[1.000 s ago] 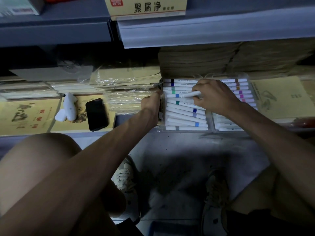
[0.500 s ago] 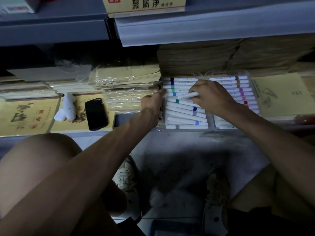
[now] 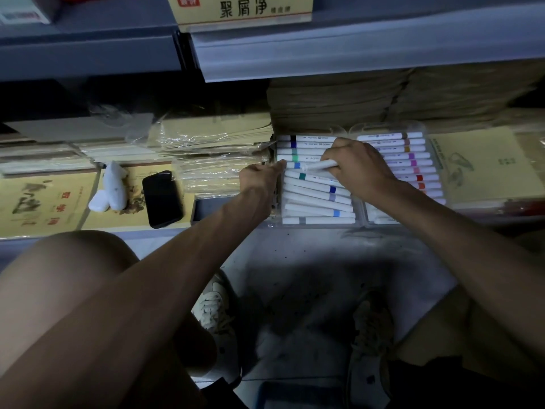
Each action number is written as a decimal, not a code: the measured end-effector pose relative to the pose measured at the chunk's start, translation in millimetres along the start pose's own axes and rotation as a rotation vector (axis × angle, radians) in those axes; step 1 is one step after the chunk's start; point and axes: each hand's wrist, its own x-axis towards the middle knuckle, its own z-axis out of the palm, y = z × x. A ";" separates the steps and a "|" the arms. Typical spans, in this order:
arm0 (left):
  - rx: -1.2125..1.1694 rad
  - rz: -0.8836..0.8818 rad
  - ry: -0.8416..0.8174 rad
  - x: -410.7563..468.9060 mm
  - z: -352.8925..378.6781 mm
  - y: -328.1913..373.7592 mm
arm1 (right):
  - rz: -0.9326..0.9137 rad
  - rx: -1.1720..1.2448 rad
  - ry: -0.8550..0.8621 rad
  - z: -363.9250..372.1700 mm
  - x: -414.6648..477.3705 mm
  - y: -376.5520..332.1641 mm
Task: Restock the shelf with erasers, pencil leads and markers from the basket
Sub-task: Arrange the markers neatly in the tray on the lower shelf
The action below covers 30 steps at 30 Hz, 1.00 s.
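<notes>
The right hand (image 3: 358,169) hovers over a clear case (image 3: 360,215) on the lower shelf (image 3: 206,228), its fingers curled round one white marker (image 3: 320,164), which lies crosswise and slightly tilted just above the rows below it. The case sits at the shelf's front edge and has two compartments, both filled with white markers (image 3: 318,202) lying flat, each with a coloured band. Those in the left compartment sit loosely, some at a slant; those in the right one lie in a neat stack, partly hidden by the right wrist. The left hand (image 3: 259,180) grips the case's left wall, fingers curled against its outside and the thumb tip reaching over the rim to touch the marker ends. Left of the case a dark phone (image 3: 162,198) lies face up on yellow books (image 3: 38,202), with a white plastic object (image 3: 110,187) just beside it; what that object is cannot be told. Wrapped paper packs (image 3: 218,149) sit between the phone and the case, and brown paper stacks (image 3: 398,95) fill the back of the shelf behind it. On the upper shelf (image 3: 354,51) stands a yellow box (image 3: 241,8) with printed characters. Below, the person crouches, one bare knee (image 3: 59,261) at the left and two shoes (image 3: 216,308) on the grey floor (image 3: 295,261).
</notes>
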 end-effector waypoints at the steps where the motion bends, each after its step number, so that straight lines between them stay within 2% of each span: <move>1: 0.002 0.002 0.001 0.5 -0.1 -0.3 | 0.018 0.006 -0.004 0.5 -0.2 -0.7; 7: -0.009 0.000 0.017 -0.2 -3.0 -0.8 | 0.128 0.291 0.088 -5.3 -3.6 -8.8; 11: -0.018 0.005 0.042 0.7 -7.4 -3.8 | 0.264 0.635 0.104 -11.7 0.5 -17.3; 13: -0.015 0.029 0.062 1.7 -9.9 -5.7 | 0.298 0.672 0.135 -15.8 3.4 -22.7; 16: 0.012 0.104 0.106 7.5 -12.7 -8.8 | 0.374 0.781 0.184 -24.5 6.8 -26.8; 19: 0.142 0.277 0.126 8.3 -13.6 -13.3 | 0.436 0.979 0.170 -31.7 5.3 -27.6; 22: 0.246 0.381 0.075 6.5 -13.5 -20.7 | 0.480 1.046 0.155 -29.0 4.0 -27.5; 27: 0.281 0.454 0.028 5.0 -16.9 -27.6 | 0.647 1.195 -0.021 -23.0 -2.7 -15.6; 30: 0.323 0.508 0.035 2.0 -19.6 -24.9 | 0.573 1.067 -0.059 -14.7 -5.2 -11.5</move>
